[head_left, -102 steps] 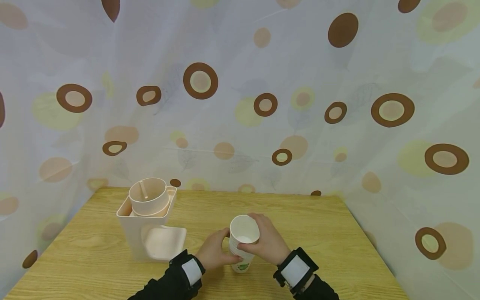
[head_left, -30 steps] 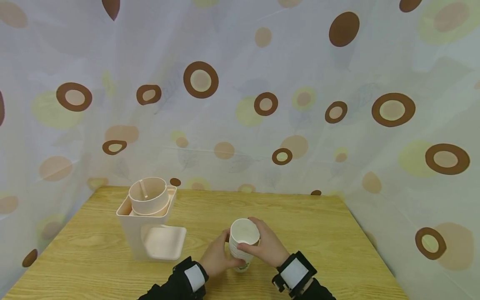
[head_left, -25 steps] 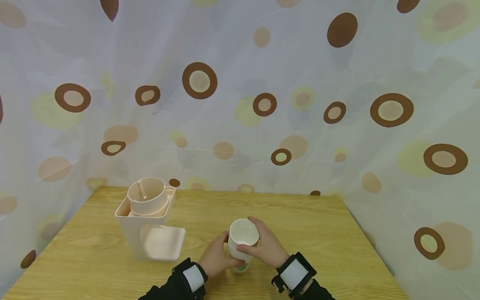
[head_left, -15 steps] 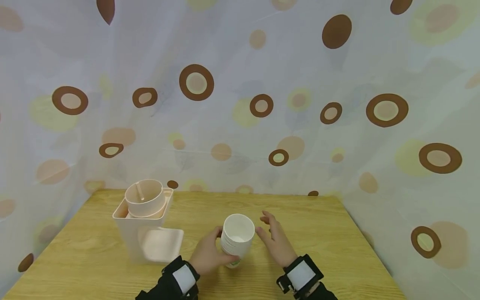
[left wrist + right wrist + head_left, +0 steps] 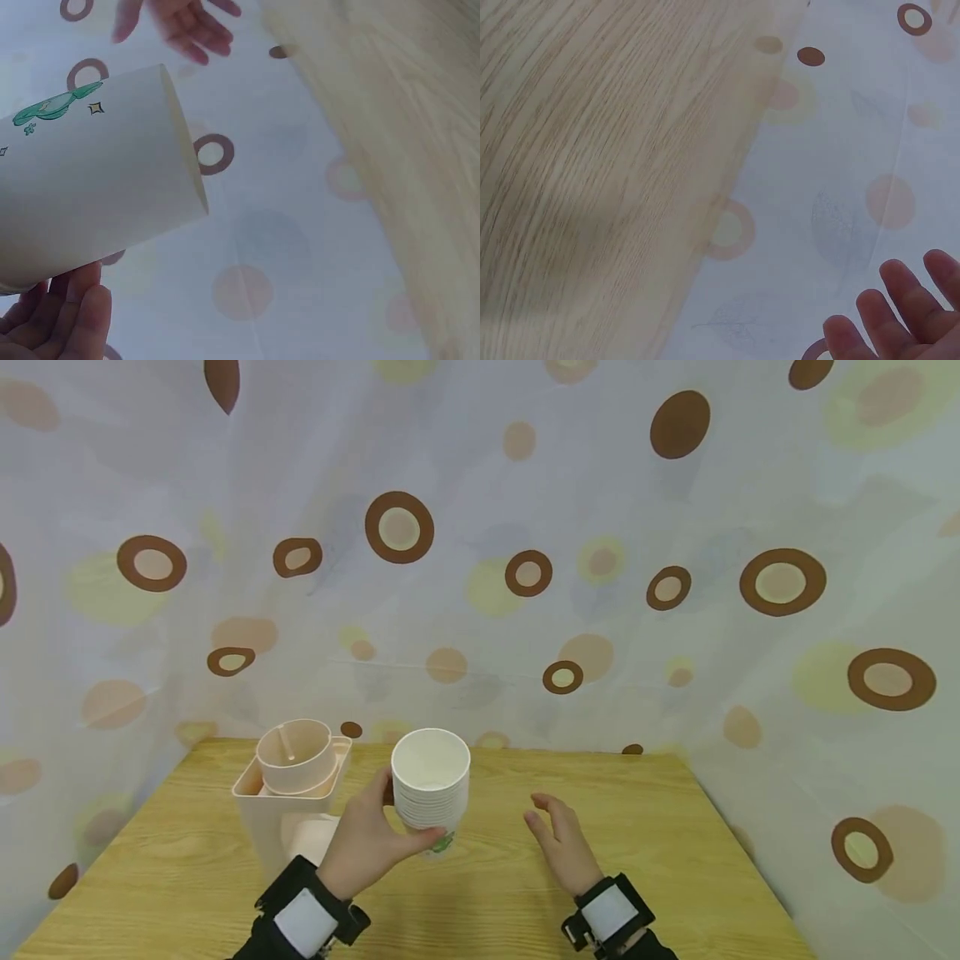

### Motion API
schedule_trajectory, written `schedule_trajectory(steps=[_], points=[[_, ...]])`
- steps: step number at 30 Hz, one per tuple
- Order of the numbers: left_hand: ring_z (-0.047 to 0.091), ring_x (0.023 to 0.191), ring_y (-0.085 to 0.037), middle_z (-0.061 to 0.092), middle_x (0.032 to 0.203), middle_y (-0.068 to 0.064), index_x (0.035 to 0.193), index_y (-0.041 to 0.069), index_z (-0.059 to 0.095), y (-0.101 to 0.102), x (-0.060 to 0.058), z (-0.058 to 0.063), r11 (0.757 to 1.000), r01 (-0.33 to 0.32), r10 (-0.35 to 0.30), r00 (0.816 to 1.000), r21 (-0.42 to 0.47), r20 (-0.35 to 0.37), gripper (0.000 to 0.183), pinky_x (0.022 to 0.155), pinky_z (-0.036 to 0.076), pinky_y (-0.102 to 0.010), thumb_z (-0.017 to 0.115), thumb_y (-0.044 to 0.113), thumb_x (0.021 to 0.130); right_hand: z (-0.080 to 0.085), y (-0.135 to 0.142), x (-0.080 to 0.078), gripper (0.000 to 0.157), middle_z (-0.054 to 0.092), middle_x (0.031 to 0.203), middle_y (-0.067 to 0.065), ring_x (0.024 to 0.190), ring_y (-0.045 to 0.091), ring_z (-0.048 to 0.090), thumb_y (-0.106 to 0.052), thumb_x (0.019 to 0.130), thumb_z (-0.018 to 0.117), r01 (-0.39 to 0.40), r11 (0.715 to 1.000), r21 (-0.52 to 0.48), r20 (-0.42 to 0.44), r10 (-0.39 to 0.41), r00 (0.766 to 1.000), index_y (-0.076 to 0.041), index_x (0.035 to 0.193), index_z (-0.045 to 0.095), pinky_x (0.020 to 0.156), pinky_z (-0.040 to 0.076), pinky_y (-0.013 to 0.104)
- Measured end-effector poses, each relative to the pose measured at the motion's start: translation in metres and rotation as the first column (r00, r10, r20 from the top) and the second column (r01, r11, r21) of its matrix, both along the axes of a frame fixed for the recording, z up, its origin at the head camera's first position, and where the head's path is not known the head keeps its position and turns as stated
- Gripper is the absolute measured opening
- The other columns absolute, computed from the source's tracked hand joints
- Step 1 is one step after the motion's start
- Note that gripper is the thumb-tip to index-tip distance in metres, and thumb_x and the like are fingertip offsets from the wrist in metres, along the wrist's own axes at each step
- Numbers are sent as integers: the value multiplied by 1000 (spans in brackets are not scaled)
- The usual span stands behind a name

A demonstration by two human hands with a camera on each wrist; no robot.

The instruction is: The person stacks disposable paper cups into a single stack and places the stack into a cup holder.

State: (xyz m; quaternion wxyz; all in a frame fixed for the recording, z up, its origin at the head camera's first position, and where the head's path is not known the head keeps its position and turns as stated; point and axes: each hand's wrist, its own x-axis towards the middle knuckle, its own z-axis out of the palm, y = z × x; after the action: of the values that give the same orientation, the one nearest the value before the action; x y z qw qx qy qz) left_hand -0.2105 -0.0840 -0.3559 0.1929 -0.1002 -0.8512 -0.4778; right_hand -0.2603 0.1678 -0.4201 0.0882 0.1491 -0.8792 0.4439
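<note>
A stack of white paper cups (image 5: 431, 785) is up off the table in the head view, mouths upward. My left hand (image 5: 367, 835) grips the stack from its left side, thumb across the front near a green print. In the left wrist view the bottom of the paper cups (image 5: 97, 172) shows large, with a green drawing and small stars, and my left fingers (image 5: 86, 300) lie beneath. Off to the right, my right hand (image 5: 562, 839) holds nothing, its fingers loosely bent. Its fingertips (image 5: 870, 300) also show in the right wrist view.
A cream plastic box (image 5: 255, 827) stands at the table's left, with a round cup-shaped container (image 5: 296, 768) set in its top. A flat flap (image 5: 311, 837) juts from its front, partly behind my left hand. A patterned curtain (image 5: 480, 635) rises behind the wooden table (image 5: 600, 785).
My right hand has let go of the paper cups and moved right. My left hand has lifted the stack up and to the left, away from the table's front.
</note>
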Motion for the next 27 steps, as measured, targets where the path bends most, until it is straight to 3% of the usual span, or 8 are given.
schedule_trajectory(steps=[3, 9, 13, 16, 23, 27], points=[[61, 89, -16, 68, 102, -7, 126, 6, 51, -10, 4, 12, 1000, -23, 23, 1000, 14, -7, 77, 80, 51, -43, 84, 32, 61, 0, -1, 1, 49, 50, 129, 31, 123, 44, 40, -27, 98, 43, 2, 1000, 14, 18, -2, 1000, 11, 130, 46, 99, 37, 62], [60, 99, -26, 60, 120, -16, 131, 2, 44, -37, 11, 43, 997, -58, 63, 992, 57, -109, 79, 85, 49, -50, 83, 24, 66, -2, -3, 1, 51, 52, 129, 32, 122, 46, 40, -30, 99, 42, -16, 999, 40, 23, 15, 1000, 11, 127, 49, 98, 38, 62], [60, 100, -30, 60, 119, -20, 129, -2, 43, -55, 14, 64, 984, -173, 176, 976, 35, -125, 75, 82, 50, -51, 80, 27, 70, -3, -3, 0, 49, 53, 129, 30, 122, 45, 40, -31, 99, 42, -7, 998, 54, 19, 6, 1000, 9, 126, 51, 98, 37, 62], [59, 101, -33, 59, 120, -23, 127, -4, 43, -68, 15, 75, 961, -273, 275, 957, 38, -90, 75, 82, 50, -53, 78, 33, 72, -5, -4, 0, 48, 54, 128, 29, 121, 44, 41, -32, 99, 42, -4, 998, 69, 16, 3, 1000, 8, 125, 53, 97, 38, 62], [55, 107, -37, 55, 126, -26, 129, -6, 39, -94, 5, 85, 892, -434, 444, 893, 130, -67, 78, 90, 47, -56, 78, 31, 72, -4, -8, 1, 45, 58, 124, 25, 118, 42, 43, -33, 98, 42, -4, 997, 83, 25, 2, 1000, 4, 118, 59, 94, 40, 60], [52, 115, -40, 51, 133, -26, 133, -4, 36, -106, -2, 82, 871, -464, 477, 878, 162, -51, 82, 95, 44, -61, 78, 29, 71, -3, -10, 1, 44, 59, 122, 23, 117, 41, 44, -34, 98, 42, -10, 996, 88, 29, 8, 1000, 1, 116, 61, 93, 41, 60]])
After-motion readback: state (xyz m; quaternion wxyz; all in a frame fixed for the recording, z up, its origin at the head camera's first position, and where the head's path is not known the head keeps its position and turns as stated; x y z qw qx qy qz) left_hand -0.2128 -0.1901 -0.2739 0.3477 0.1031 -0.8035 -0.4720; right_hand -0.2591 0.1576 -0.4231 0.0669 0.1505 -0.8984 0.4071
